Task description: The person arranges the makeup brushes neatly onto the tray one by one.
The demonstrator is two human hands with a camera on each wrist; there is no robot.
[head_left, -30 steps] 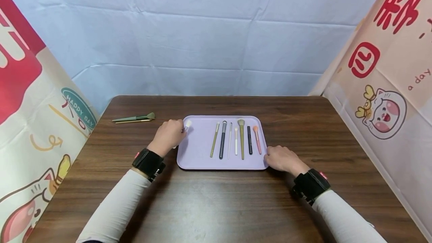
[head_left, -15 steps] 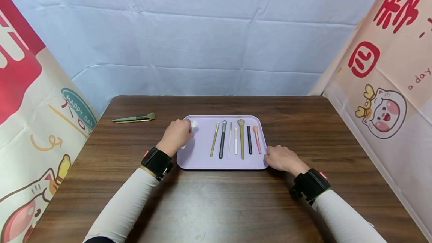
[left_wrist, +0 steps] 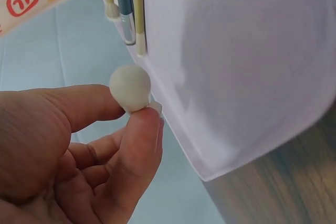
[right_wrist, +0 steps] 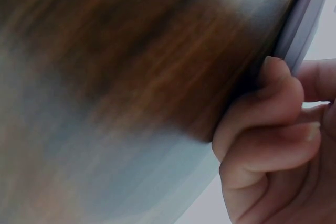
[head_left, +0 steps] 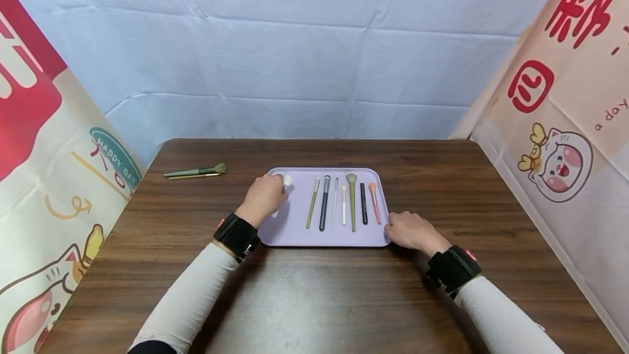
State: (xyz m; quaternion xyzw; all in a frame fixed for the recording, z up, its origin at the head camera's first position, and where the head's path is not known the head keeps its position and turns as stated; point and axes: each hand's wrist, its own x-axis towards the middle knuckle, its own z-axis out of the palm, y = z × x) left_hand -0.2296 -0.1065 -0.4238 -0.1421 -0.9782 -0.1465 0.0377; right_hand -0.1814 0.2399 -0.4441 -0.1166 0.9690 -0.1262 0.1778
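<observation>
My left hand [head_left: 265,196] is over the left part of a lilac tray [head_left: 295,236] and pinches a white makeup brush [head_left: 288,181] between thumb and finger. In the left wrist view, the rounded white end of this brush [left_wrist: 130,86] faces the camera; most of its length is hidden by the hand in the head view. At the tray's lower right edge, my right hand [head_left: 410,230] grips the rim, its fingers [right_wrist: 262,114] curled against the side. Several makeup brushes lie side by side on the tray, among them an olive fan-shaped brush [head_left: 351,201] and a pink brush [head_left: 375,204].
Two more brushes lie on the wooden table [head_left: 314,299] at the left back: a green one [head_left: 196,171] and a thinner one [head_left: 194,177]. A pale cloth [head_left: 295,70] hangs behind the table, with printed cloths at both sides.
My left hand has moved right with the white makeup brush, from the tray's left edge to over its left part. The right hand stays at the tray's rim.
</observation>
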